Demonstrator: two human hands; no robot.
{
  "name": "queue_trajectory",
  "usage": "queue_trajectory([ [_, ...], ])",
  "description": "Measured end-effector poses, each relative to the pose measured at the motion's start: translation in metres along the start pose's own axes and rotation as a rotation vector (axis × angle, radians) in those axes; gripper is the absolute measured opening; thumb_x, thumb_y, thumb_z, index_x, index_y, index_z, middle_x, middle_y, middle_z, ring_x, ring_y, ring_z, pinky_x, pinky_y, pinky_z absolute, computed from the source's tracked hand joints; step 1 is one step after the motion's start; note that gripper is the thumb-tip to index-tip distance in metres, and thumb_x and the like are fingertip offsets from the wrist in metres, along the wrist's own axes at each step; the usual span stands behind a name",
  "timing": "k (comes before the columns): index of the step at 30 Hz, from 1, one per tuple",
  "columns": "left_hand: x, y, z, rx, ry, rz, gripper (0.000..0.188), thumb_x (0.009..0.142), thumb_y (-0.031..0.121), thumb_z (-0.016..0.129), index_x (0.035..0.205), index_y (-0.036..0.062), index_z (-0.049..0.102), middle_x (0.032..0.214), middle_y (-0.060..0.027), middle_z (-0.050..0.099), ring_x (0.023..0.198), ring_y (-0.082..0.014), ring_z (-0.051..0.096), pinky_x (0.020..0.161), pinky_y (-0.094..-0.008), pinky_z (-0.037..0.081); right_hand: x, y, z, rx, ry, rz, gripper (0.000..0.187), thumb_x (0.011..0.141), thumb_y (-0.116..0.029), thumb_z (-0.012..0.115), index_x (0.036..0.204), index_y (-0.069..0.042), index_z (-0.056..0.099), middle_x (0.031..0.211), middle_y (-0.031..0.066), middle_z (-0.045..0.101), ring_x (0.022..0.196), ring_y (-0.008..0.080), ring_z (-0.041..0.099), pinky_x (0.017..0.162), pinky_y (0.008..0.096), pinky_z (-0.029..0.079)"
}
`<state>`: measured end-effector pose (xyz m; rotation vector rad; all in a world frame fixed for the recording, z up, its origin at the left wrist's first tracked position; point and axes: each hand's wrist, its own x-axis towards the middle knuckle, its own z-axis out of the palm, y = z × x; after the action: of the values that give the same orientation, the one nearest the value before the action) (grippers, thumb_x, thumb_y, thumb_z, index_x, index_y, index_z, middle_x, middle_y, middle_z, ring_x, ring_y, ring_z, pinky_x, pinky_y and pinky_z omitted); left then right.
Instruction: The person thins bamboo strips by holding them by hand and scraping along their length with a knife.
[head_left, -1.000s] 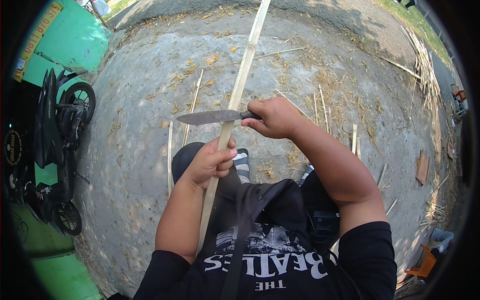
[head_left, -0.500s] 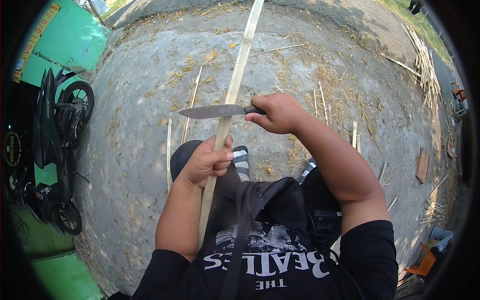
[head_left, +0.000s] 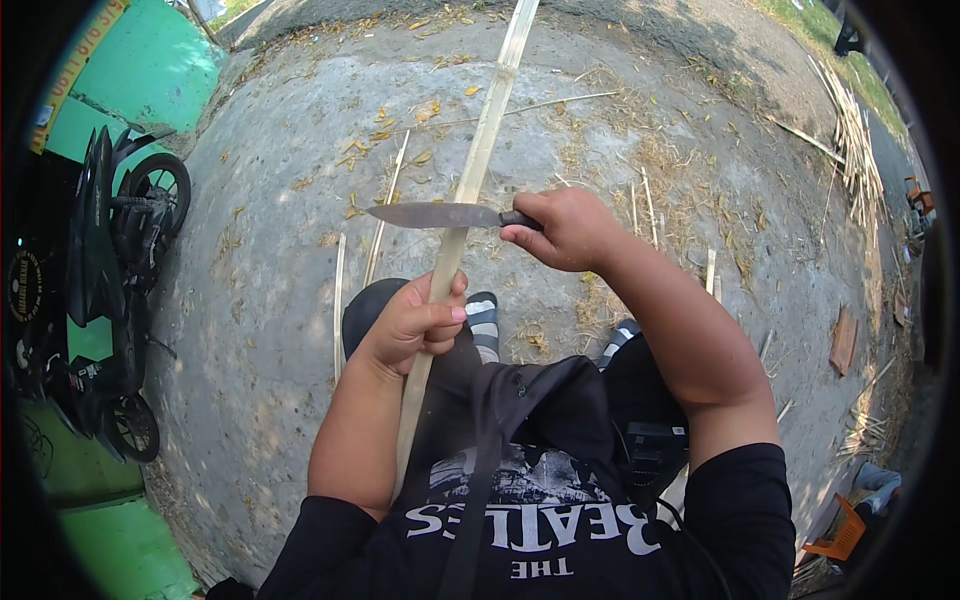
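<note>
A long pale bamboo strip (head_left: 482, 140) slants from beside my body up past the top edge of the view. My left hand (head_left: 420, 325) is wrapped round its lower part, thumb across the front. In my right hand (head_left: 562, 230) is the dark handle of a knife (head_left: 430, 215), its broad grey blade pointing left. The blade lies across the strip a little beyond my left fist. Whether the edge bites into the bamboo I cannot tell.
Thin bamboo strips (head_left: 388, 205) and dry leaves lie on the grey concrete ground (head_left: 270, 250). A pile of strips (head_left: 850, 150) is at the far right, with a brick-like block (head_left: 844, 340) nearer. A black motorcycle (head_left: 125, 290) stands at the left by a green wall (head_left: 150, 80).
The knife and my right hand have shifted slightly right and toward the far end of the strip. My left hand keeps its hold in nearly the same place.
</note>
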<state>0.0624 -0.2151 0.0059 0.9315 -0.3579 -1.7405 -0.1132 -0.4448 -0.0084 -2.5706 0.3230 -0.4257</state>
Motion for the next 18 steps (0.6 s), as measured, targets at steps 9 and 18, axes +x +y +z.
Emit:
queue_trajectory([
  [9, -0.001, 0.001, -0.001, -0.036, -0.041, 0.0, 0.031, 0.091, -0.004, 0.063, 0.113, 0.0105, 0.046, 0.073, 0.0057, 0.039, 0.05, -0.0008, 0.029, 0.043, -0.0198, 0.022, 0.003, 0.017, -0.001, 0.065, 0.073, 0.014, 0.046, 0.098, -0.053, 0.06, 0.088, -0.007, 0.06, 0.069, 0.0181, 0.062, 0.069, 0.0443, 0.063, 0.062, 0.0525, 0.048],
  [18, -0.001, -0.001, 0.004, -0.036, -0.066, -0.023, 0.031, 0.09, -0.004, 0.063, 0.111, 0.0108, 0.045, 0.072, 0.0056, 0.039, 0.049, -0.0007, 0.029, 0.043, -0.0201, 0.022, 0.008, 0.031, -0.004, 0.078, 0.147, 0.14, 0.046, 0.099, -0.051, 0.06, 0.086, -0.007, 0.059, 0.067, 0.0173, 0.061, 0.068, 0.044, 0.063, 0.061, 0.0512, 0.048],
])
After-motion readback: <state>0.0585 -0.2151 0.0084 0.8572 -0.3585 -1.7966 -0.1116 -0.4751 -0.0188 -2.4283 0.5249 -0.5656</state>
